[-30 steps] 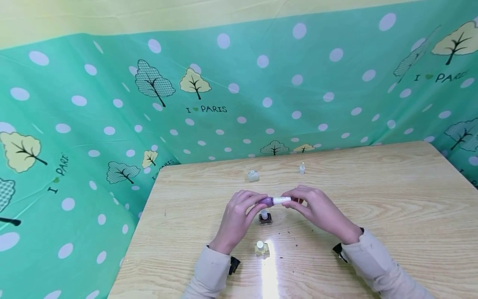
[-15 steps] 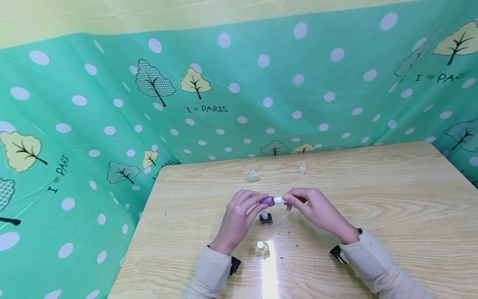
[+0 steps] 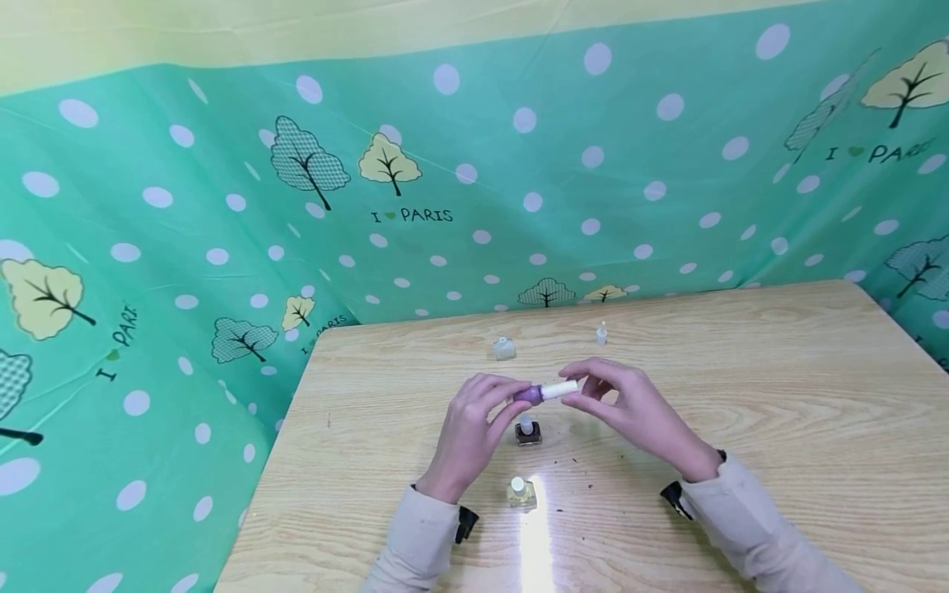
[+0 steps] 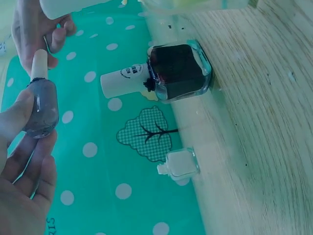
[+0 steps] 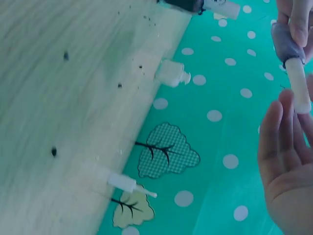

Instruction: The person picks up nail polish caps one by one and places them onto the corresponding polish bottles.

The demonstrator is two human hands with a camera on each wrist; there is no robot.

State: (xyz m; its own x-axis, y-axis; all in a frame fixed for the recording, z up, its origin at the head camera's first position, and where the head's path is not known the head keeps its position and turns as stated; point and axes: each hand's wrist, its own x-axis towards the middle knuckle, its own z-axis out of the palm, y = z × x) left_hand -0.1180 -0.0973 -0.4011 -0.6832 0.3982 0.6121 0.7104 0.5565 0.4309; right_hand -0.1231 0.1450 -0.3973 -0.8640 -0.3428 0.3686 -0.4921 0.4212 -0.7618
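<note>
My left hand pinches a small purple nail polish bottle between thumb and fingers. The bottle lies on its side in the air, its white cap pointing right. Around the cap's far end, my right hand has its thumb and forefinger spread, with a gap showing beside the cap. In the right wrist view its fingers stretch along behind the cap. A dark nail polish bottle with a pale cap stands on the table just below the held bottle.
Nearer me stands a pale yellow nail polish bottle with a white cap. Farther back is an uncapped clear bottle. A white brush cap stands brush-up to its right. Dark specks dot the wooden table, before a green polka-dot cloth.
My right fingers closed over the cap half a second ago and have now spread and drawn back, baring most of it. My left hand keeps the bottle nearly still.
</note>
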